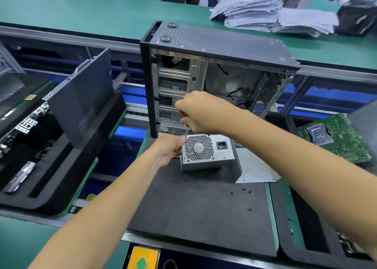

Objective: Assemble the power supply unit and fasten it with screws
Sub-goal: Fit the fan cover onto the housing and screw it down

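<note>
A silver power supply unit [206, 152] with a honeycomb fan grille and a power socket stands on the dark foam mat [200, 207], in front of an open black computer case [214, 70]. My right hand [197, 113] grips a yellow-handled screwdriver [186, 129] whose shaft points down at the unit's top left corner. My left hand [169, 148] pinches at that same corner, by the screwdriver tip. A bent metal bracket [253, 168] lies against the unit's right side. Several small black screws [243, 189] lie loose on the mat.
A green motherboard [336, 138] lies at the right. A black side panel [81, 101] leans on a foam tray at the left, beside another board. Paper stacks [265, 13] sit on the green bench behind. A yellow box with a green button [141, 262] is at the near edge.
</note>
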A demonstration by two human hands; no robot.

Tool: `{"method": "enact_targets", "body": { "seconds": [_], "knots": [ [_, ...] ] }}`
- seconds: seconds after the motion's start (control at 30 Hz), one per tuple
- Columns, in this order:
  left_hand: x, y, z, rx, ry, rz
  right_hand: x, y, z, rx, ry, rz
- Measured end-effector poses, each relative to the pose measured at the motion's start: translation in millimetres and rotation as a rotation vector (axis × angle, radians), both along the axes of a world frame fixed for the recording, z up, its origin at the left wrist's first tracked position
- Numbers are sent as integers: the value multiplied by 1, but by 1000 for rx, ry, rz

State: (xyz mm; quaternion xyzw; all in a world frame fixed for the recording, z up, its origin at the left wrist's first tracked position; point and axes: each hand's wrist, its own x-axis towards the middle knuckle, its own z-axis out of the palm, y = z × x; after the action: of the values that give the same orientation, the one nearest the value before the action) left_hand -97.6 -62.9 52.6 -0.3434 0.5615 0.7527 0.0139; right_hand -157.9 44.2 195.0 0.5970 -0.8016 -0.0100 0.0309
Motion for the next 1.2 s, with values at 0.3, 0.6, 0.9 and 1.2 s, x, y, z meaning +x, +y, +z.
{"method": "enact_targets", "body": {
  "seconds": [0.3,0.6,0.9,1.2],
  "knots": [
    [1,-5,-2,34,-25,21,2,3,7,114,-133,-10],
    [-1,1,-9,24,-15,126,8,1,0,53,218,-109],
    [-2,4,-8,11,-12,153,11,-1,0,19,131,-175],
    [-3,6,-10,7,-10,149,8,3,7,83,8,-81]
  ]
}}
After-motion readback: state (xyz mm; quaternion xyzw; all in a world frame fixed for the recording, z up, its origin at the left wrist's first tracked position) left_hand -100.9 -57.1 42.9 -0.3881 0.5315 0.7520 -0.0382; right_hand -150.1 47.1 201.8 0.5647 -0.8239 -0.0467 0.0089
